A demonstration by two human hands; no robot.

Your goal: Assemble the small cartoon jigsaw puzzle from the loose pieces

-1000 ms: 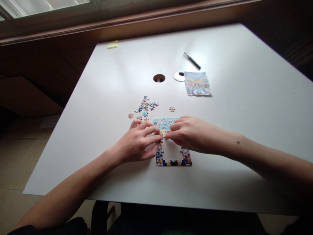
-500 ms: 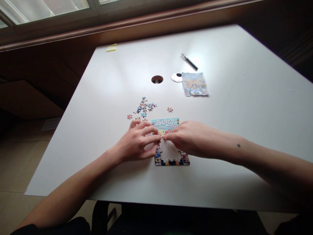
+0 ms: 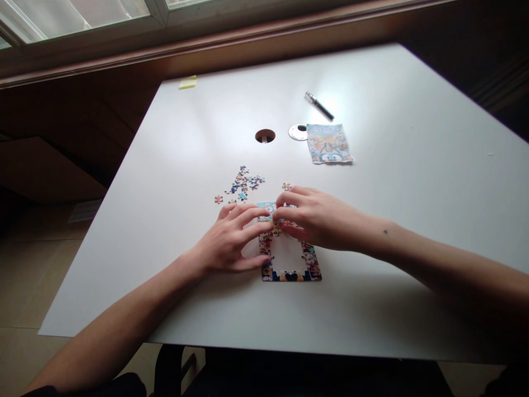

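Note:
A partly assembled jigsaw puzzle [image 3: 313, 263] lies flat on the white table, its border joined around a bare middle. My left hand [image 3: 235, 237] rests over the puzzle's left side with fingers spread, thumb and fingertips touching the edge. Over the upper part hovers my right hand [image 3: 308, 215], fingers curved and apart, with no piece visible in them; it covers much of the lettered top. Beyond my left hand is a heap of loose puzzle pieces [image 3: 242, 182]. One loose piece [image 3: 286, 187] sits just past my right fingers, partly hidden.
A crumpled picture sheet [image 3: 329, 144] lies farther back, overlapping a round metallic cover [image 3: 296, 132]. Beside these is a round hole [image 3: 265, 135] in the table [image 3: 397, 138]. A dark pen [image 3: 319, 106] and a yellow sticky note [image 3: 188, 82] lie toward the far edge.
My right hand has lifted and shifted up the puzzle, its fingers spreading from a pressed-down pose. More of the bare middle and right border shows. My left thumb has straightened slightly.

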